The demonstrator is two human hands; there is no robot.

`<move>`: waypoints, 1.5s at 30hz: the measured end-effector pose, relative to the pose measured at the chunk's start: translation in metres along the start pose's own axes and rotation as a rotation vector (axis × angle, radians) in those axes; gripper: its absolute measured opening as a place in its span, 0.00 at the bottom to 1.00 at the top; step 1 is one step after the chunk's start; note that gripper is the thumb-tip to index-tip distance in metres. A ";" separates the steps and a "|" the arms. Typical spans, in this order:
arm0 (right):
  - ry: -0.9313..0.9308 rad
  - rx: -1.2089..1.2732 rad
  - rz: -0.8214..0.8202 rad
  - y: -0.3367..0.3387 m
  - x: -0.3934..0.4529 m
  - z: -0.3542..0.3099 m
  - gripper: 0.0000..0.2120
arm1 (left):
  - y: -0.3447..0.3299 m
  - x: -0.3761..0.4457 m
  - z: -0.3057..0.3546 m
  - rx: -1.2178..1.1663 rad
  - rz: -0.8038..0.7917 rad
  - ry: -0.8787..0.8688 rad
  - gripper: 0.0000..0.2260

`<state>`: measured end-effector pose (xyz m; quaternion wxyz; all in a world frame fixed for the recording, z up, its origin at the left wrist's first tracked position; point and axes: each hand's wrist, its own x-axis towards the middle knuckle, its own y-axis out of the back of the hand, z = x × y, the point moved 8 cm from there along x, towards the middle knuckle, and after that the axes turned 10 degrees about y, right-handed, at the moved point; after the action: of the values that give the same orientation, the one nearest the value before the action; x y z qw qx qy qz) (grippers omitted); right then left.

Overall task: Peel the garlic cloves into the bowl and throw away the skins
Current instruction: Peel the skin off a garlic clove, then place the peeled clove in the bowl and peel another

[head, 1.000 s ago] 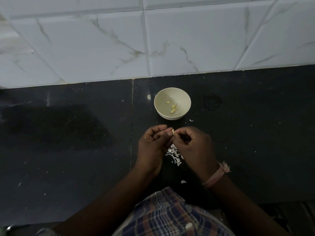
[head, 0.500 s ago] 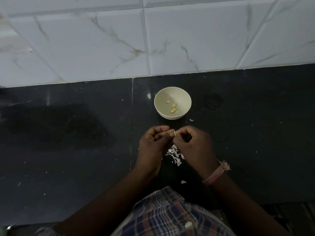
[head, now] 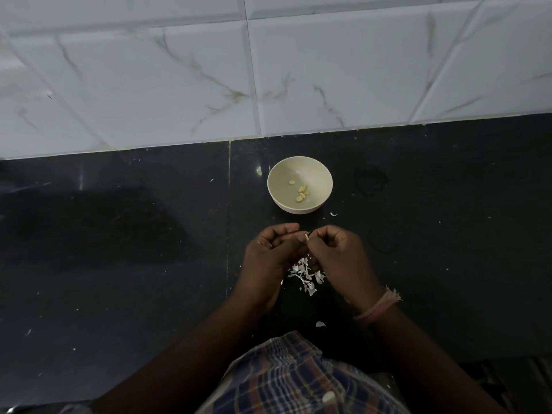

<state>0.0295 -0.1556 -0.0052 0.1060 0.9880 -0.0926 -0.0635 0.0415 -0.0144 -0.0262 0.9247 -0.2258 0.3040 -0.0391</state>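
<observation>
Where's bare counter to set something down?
Free: the dark counter left of the left hand, and right of the bowl and right hand. Crowded: between the hands, where the skin pile lies.

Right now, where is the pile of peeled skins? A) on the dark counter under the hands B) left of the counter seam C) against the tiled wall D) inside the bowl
A: the white skins lie on the dark counter between and below the left hand and right hand, nearer the person than the bowl, which holds only peeled cloves.
</observation>
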 end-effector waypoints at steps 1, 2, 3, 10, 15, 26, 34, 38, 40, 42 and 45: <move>0.029 -0.056 0.009 0.001 0.001 -0.001 0.06 | 0.000 0.000 0.000 0.015 0.004 0.002 0.12; 0.054 -0.106 0.013 0.002 0.001 -0.002 0.06 | 0.000 0.001 0.001 0.030 0.010 0.005 0.13; 0.073 -0.147 0.009 0.002 0.001 -0.002 0.05 | 0.002 0.002 0.001 0.038 0.017 0.014 0.13; 0.065 -0.186 0.025 0.003 0.001 0.003 0.04 | 0.003 0.005 -0.003 0.044 0.018 0.083 0.12; -0.005 -0.032 0.107 0.010 0.006 0.010 0.06 | 0.004 0.003 -0.006 0.041 0.029 0.084 0.10; 0.153 -0.192 0.053 0.003 0.000 0.004 0.03 | 0.004 -0.002 0.004 0.044 0.045 -0.035 0.14; 0.245 -0.265 0.025 0.002 0.000 -0.007 0.04 | 0.006 -0.007 0.017 0.404 0.112 -0.173 0.25; 0.285 -0.340 -0.006 0.000 0.001 -0.010 0.02 | 0.001 -0.008 0.024 0.575 0.125 -0.269 0.30; 0.270 -0.360 -0.021 -0.001 0.003 -0.008 0.02 | -0.002 -0.008 0.026 0.572 0.111 -0.271 0.30; 0.221 -0.348 -0.034 -0.002 0.004 -0.004 0.02 | -0.001 -0.007 0.025 0.531 0.092 -0.244 0.31; 0.167 -0.333 -0.046 -0.004 0.006 0.000 0.02 | 0.000 -0.005 0.022 0.481 0.065 -0.208 0.33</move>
<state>0.0358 -0.1533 -0.0064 0.2740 0.9605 -0.0491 0.0019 0.0506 -0.0047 -0.0076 0.9788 0.0074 0.1966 -0.0571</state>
